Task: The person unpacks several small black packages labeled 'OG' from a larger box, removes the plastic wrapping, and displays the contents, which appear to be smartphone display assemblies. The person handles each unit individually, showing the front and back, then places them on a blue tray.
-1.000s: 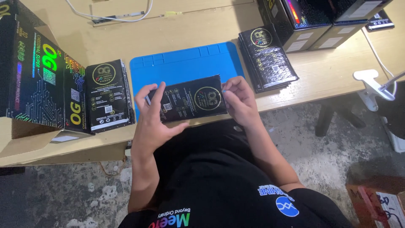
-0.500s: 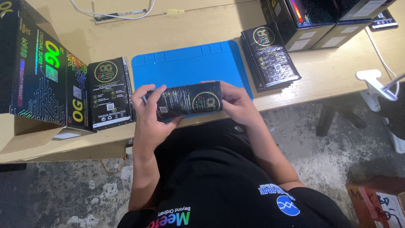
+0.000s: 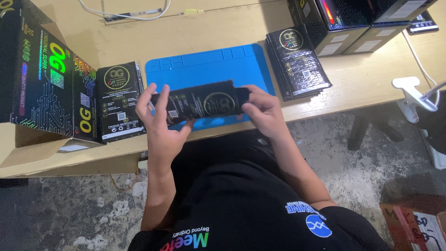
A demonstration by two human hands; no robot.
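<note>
Clamped at both ends by our left hand (image 3: 162, 123) and right hand (image 3: 260, 111), we hold the black sleeve (image 3: 202, 103) edge-up over the blue mat (image 3: 209, 65), unstacked.

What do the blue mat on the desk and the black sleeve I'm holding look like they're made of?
Blue rectangular mat: probably silicone or rubber, matte, with moulded ridges and compartments along its top edge. Flat black packaging sleeve: likely thin printed card, slightly glossy, with gold print catching the light.
</note>
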